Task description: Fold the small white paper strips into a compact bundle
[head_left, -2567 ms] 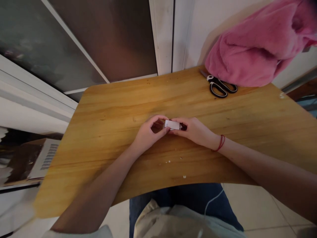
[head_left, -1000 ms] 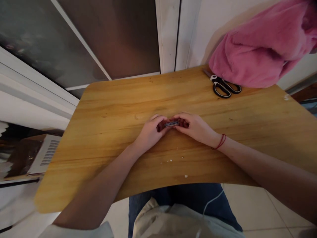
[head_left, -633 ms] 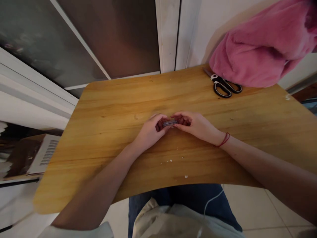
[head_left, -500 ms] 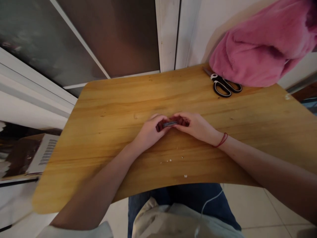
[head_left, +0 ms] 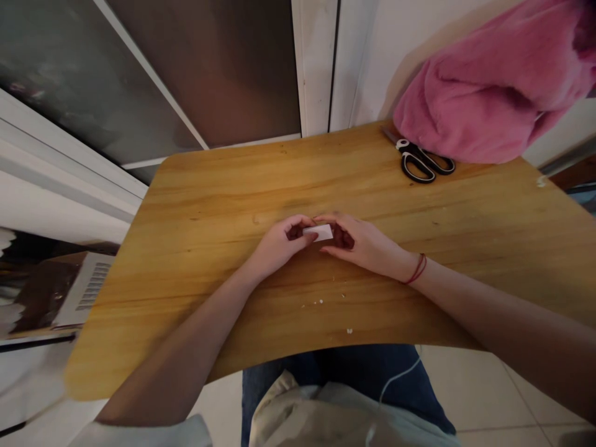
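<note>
A small white rectangular piece (head_left: 322,233), perhaps folded paper, is held just above the table's middle. My left hand (head_left: 284,242) pinches its left end, with the thumb across the front face. Around the right end curves my right hand (head_left: 361,239), its thumb and index finger spread apart. The right index fingertip reaches behind the piece's top edge, close to the left fingertips; whether it touches the piece I cannot tell. Tiny white scraps (head_left: 321,302) lie on the wooden table (head_left: 223,186) nearer my body.
Black-handled scissors (head_left: 419,162) lie near the table's back edge, beside a pink plush cloth (head_left: 484,99). Panelled doors (head_left: 223,68) stand behind the table. A box (head_left: 84,288) sits off to the left, below the tabletop.
The piece has turned from its thin grey edge to its white flat face. My right thumb has come away from it, while my left hand keeps hold.
</note>
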`<control>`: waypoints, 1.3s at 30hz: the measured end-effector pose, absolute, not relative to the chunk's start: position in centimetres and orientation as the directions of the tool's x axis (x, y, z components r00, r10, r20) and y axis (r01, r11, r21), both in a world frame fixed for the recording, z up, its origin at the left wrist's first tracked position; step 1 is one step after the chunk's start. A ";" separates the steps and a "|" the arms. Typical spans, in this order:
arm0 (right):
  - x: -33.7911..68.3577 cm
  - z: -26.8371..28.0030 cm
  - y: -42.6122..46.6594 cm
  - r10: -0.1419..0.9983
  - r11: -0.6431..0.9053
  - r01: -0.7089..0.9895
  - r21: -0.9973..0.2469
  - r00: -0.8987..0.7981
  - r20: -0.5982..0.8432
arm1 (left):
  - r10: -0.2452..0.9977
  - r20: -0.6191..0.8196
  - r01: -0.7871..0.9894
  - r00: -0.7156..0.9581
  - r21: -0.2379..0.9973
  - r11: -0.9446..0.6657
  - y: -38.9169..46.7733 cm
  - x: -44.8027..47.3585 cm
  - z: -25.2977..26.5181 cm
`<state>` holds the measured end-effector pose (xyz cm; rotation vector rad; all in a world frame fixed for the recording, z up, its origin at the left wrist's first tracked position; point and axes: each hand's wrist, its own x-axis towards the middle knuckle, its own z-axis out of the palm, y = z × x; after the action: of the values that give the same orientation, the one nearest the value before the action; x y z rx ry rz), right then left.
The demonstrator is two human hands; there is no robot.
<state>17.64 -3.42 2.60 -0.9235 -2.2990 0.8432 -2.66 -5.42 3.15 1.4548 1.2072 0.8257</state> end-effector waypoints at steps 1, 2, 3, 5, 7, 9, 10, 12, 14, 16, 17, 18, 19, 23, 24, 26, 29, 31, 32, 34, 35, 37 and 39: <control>17.6 2.7 -3.6 0.744 0.574 0.417 -0.704 -0.625 0.237 | 0.952 -0.139 0.201 0.274 0.976 0.085 -5.4 -2.8 3.2; 17.6 2.9 -3.7 0.754 0.563 0.414 -0.715 -0.611 0.241 | 0.940 -0.182 0.153 0.290 0.978 0.142 -5.5 -2.9 3.3; 17.5 3.1 -3.9 0.768 0.543 0.404 -0.736 -0.593 0.241 | 0.926 -0.223 0.110 0.304 0.974 0.198 -5.5 -2.9 3.3; 17.5 3.5 -4.1 0.797 0.484 0.363 -0.797 -0.558 0.230 | 0.907 -0.276 0.027 0.318 0.959 0.282 -5.6 -2.9 3.4; 17.4 3.9 -4.3 0.819 0.424 0.317 -0.848 -0.535 0.209 | 0.901 -0.286 -0.044 0.325 0.947 0.317 -5.8 -2.7 3.5; 17.4 4.1 -4.5 0.834 0.393 0.311 -0.865 -0.516 0.194 | 0.900 -0.271 -0.123 0.340 0.936 0.328 -5.9 -2.3 3.6; 17.4 4.2 -4.5 0.838 0.396 0.328 -0.857 -0.512 0.191 | 0.899 -0.266 -0.181 0.348 0.922 0.343 -6.0 -2.1 3.7; 17.5 4.3 -4.5 0.834 0.428 0.372 -0.824 -0.513 0.202 | 0.882 -0.286 -0.302 0.374 0.862 0.408 -6.1 -1.6 3.7; 17.6 4.3 -4.5 0.819 0.473 0.403 -0.783 -0.528 0.222 | 0.854 -0.335 -0.392 0.397 0.780 0.488 -6.2 -1.3 3.7; 17.6 4.2 -4.3 0.802 0.509 0.415 -0.754 -0.546 0.241 | 0.834 -0.381 -0.440 0.399 0.718 0.539 -6.3 -1.0 3.6; 17.6 4.2 -4.2 0.795 0.523 0.417 -0.743 -0.553 0.250 | 0.829 -0.397 -0.454 0.394 0.700 0.551 -6.3 -1.0 3.5; 17.7 4.2 -4.1 0.789 0.536 0.419 -0.733 -0.559 0.257 | 0.825 -0.409 -0.461 0.389 0.689 0.559 -6.3 -0.9 3.5; 17.7 4.2 -4.1 0.782 0.548 0.421 -0.723 -0.564 0.265 | 0.824 -0.417 -0.464 0.385 0.684 0.563 -6.3 -0.9 3.5; 17.8 4.3 -3.7 0.769 0.572 0.435 -0.696 -0.581 0.269 | 0.817 -0.434 -0.463 0.379 0.676 0.574 -6.2 -0.8 3.6; 17.9 4.4 -3.7 0.771 0.568 0.440 -0.696 -0.580 0.262 | 0.813 -0.438 -0.461 0.383 0.672 0.579 -6.2 -0.8 3.7; 18.0 4.5 -3.6 0.779 0.556 0.447 -0.701 -0.575 0.250 | 0.803 -0.446 -0.462 0.395 0.660 0.593 -6.2 -0.8 3.7; 18.1 4.5 -3.4 0.781 0.546 0.450 -0.706 -0.579 0.235 | 0.790 -0.462 -0.464 0.402 0.642 0.611 -6.2 -0.9 3.8; 18.2 4.4 -3.4 0.776 0.549 0.454 -0.702 -0.589 0.226 | 0.791 -0.462 -0.462 0.401 0.644 0.610 -6.2 -0.9 3.7; 18.2 4.3 -3.3 0.775 0.550 0.456 -0.700 -0.591 0.223 | 0.793 -0.459 -0.460 0.400 0.649 0.607 -6.2 -0.9 3.6; 18.2 4.3 -3.3 0.776 0.548 0.455 -0.702 -0.589 0.223 | 0.796 -0.454 -0.456 0.401 0.655 0.603 -6.2 -0.9 3.6; 18.2 4.4 -3.3 0.779 0.546 0.454 -0.704 -0.584 0.228 | 0.796 -0.453 -0.458 0.401 0.654 0.602 -6.2 -1.0 3.6; 18.3 4.5 -3.3 0.789 0.540 0.452 -0.711 -0.566 0.240 | 0.797 -0.454 -0.470 0.398 0.645 0.602 -6.2 -1.0 3.6; 18.3 4.6 -3.3 0.806 0.521 0.447 -0.727 -0.539 0.246 | 0.800 -0.455 -0.486 0.392 0.636 0.600 -6.1 -1.0 3.8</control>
<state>18.30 -3.26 4.58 -1.0156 -2.1892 0.8184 -1.02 -6.11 3.76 0.4393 0.8171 0.8496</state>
